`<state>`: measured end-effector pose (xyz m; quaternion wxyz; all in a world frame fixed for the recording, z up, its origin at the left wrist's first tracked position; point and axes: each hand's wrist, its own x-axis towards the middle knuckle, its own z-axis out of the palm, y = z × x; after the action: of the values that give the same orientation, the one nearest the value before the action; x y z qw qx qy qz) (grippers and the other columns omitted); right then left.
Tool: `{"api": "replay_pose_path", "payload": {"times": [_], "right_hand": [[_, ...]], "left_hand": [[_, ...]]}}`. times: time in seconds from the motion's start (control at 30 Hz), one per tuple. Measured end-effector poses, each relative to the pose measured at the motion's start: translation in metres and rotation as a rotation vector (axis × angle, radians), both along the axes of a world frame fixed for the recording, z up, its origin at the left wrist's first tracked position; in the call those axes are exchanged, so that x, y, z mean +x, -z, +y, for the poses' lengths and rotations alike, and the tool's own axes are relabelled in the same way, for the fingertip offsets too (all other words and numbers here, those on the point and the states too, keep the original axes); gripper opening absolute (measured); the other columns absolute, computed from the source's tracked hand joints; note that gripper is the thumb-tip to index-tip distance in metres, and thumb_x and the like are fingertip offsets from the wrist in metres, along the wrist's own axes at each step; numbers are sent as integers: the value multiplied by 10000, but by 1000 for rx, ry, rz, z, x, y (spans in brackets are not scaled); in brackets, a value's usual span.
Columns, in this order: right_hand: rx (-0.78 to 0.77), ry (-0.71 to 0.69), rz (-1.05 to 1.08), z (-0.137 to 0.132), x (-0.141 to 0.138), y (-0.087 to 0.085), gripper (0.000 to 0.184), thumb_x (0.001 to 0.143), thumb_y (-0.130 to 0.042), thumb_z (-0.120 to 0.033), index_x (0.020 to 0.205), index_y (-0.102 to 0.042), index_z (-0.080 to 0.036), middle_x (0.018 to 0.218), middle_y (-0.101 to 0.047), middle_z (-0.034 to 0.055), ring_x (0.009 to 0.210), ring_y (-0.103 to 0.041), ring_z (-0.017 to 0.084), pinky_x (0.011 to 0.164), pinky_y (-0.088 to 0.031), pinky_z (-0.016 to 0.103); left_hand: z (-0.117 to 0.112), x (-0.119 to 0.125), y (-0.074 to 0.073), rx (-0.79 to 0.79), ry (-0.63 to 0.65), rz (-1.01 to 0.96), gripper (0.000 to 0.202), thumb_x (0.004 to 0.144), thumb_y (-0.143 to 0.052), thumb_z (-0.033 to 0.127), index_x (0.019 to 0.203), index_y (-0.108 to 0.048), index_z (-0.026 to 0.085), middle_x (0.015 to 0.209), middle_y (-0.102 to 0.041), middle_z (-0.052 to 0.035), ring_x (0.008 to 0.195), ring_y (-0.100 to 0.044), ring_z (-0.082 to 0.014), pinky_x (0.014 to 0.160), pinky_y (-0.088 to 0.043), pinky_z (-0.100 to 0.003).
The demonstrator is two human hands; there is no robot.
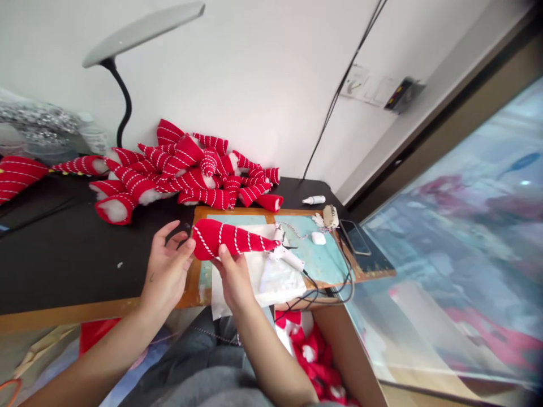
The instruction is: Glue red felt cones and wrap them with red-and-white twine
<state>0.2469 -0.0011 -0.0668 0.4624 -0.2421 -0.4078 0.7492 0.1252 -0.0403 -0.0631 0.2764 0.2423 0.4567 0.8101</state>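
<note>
My right hand (235, 275) is closed on a red stuffed cone (231, 236) with white twisted cord lying across it in stripes. The cone's wide end is at the left, and its narrow tip points right. My left hand (170, 262) is beside the wide end, fingers spread and partly curled, fingertips close to the fabric; whether they touch it I cannot tell. Just past the tip, a white glue gun (288, 259) lies on a white sheet (250, 274). A piece of twisted cord (293, 229) lies behind it.
Similar red cones (182, 167) with white stuffing are heaped against the wall. A lamp (144, 34) arches over the left. A phone (354, 237), a white case (318, 238) and a small tube (314, 200) lie at the right. Below, a cardboard box (348, 339) holds red pieces; black cables (316, 291) hang over its edge.
</note>
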Motion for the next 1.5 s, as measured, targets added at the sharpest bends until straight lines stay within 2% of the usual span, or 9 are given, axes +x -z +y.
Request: {"api": "replay_pose_path", "payload": {"times": [0.27, 0.43, 0.53, 0.67, 0.83, 0.93, 1.07, 1.23, 1.5], "right_hand": [[399, -81, -692, 38, 35, -9, 482, 917, -741, -662, 1099, -783, -217, 1179, -846, 92, 1176, -784, 333, 1057, -587, 469], [715, 35, -1325, 59, 33, -29, 602, 892, -761, -740, 1113, -772, -180, 1137, -824, 158, 1128, -780, 389, 954, -586, 458], [809, 96, -1505, 71, 22, -24, 704, 909, -731, -761, 1207, -754, -123, 1190, -793, 214, 1185, -750, 421, 985, -585, 488], [814, 77, -1479, 76, 17, -3, 803, 923, -748, -717, 1401, -677, -76, 1418, -703, 276, 1353, -672, 442, 1133, -539, 540], [785, 16, -1250, 77, 25, 22, 1157, 870, -854, -616, 1720, -285, -74, 1801, -262, 286, 1700, -247, 408, 1370, -278, 579], [757, -4, -1146, 79, 28, 31, 1018, 1010, -680, -618, 1750, -211, -101, 1838, -161, 250, 1733, -134, 364, 1391, -216, 577], [794, -16, -1136, 79, 23, 42, 700, 1146, -433, -485, 1729, -316, -116, 1831, -238, 200, 1730, -169, 331, 1403, -167, 564], [816, 33, -1247, 77, 19, 49, 671, 1124, -509, -423, 1685, -408, -68, 1799, -311, 218, 1722, -194, 360, 1400, -135, 605], [782, 68, -1295, 78, 13, 22, 573, 1137, -494, -327, 1643, -479, -56, 1768, -390, 202, 1698, -281, 353, 1397, -199, 576]], "left_hand": [[4, -43, 12, -113, -174, 279, 290, 691, -1001, 348, 840, -778, 240, 786, -762, 15, 730, -712, -175, 781, -609, -319], [36, -69, 11, -262, 155, 480, 351, 770, -909, 542, 912, -817, 235, 827, -827, -70, 811, -796, -284, 805, -643, -407], [59, -76, 21, -320, 397, 608, 498, 832, -826, 635, 1155, -810, 257, 1126, -854, -116, 1111, -791, -357, 1034, -615, -499], [87, -76, 46, -353, 656, 714, 840, 781, -836, 681, 1499, -640, 291, 1631, -611, -131, 1543, -527, -419, 1259, -463, -564], [101, -76, 70, -423, 749, 697, 772, 830, -767, 713, 1434, -687, 239, 1526, -699, -146, 1450, -615, -437, 1240, -471, -597], [103, -80, 75, -436, 718, 646, 730, 816, -772, 733, 1338, -747, 224, 1435, -757, -151, 1395, -649, -445, 1231, -468, -604], [101, -81, 77, -408, 669, 584, 618, 801, -803, 701, 1226, -813, 252, 1362, -790, -143, 1375, -659, -432, 1222, -479, -546], [100, -78, 76, -374, 635, 518, 500, 797, -860, 571, 1193, -837, 266, 1341, -800, -122, 1401, -637, -417, 1221, -479, -512], [94, -75, 68, -334, 636, 421, 616, 704, -919, 699, 1134, -844, 265, 1311, -801, -146, 1396, -637, -432, 1208, -497, -494]]}}
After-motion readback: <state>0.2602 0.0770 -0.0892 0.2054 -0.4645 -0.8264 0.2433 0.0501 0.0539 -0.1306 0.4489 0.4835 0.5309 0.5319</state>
